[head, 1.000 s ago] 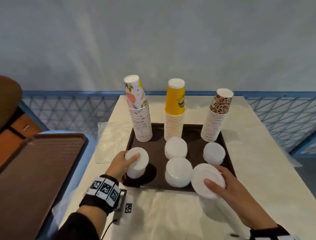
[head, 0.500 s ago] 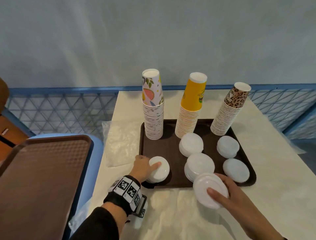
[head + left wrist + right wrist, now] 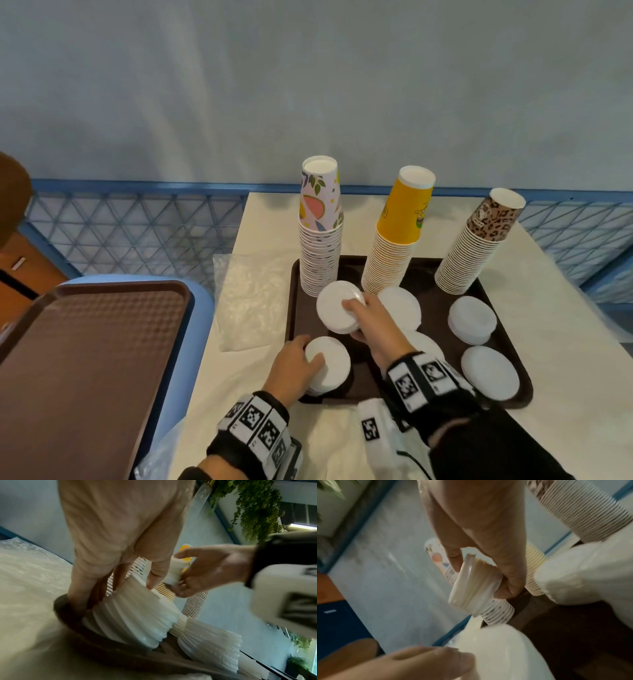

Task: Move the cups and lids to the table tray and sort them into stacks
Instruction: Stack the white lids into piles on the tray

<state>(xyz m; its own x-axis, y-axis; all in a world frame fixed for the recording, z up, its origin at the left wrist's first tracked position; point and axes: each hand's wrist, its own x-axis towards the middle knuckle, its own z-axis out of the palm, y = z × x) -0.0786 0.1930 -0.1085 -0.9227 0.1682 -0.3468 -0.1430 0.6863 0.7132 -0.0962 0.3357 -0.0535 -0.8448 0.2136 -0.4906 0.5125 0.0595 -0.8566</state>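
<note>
A dark brown tray (image 3: 507, 346) on the table holds three upside-down cup stacks: floral (image 3: 320, 236), yellow (image 3: 397, 240) and leopard-print (image 3: 476, 246). Several white lid stacks lie in front of them. My left hand (image 3: 306, 353) grips the front-left lid stack (image 3: 330, 363), fingers down its side (image 3: 137, 609). My right hand (image 3: 354, 318) pinches a small tilted bundle of lids (image 3: 335, 310), held in the air above the tray's left part, in front of the floral cups. The right wrist view shows this bundle (image 3: 474, 586) edge-on between thumb and fingers.
More lid stacks sit mid-tray (image 3: 402, 305), at the right (image 3: 472, 320) and front right (image 3: 489, 377). A second brown tray (image 3: 85, 359) rests on a blue cart at the left. A clear plastic bag (image 3: 250, 301) lies left of the table tray. Blue mesh fencing (image 3: 137, 233) runs behind.
My right hand lifted its bundle of lids from the tray's front edge and carried it left and away, over the tray's left part. My left hand kept hold of the front-left stack.
</note>
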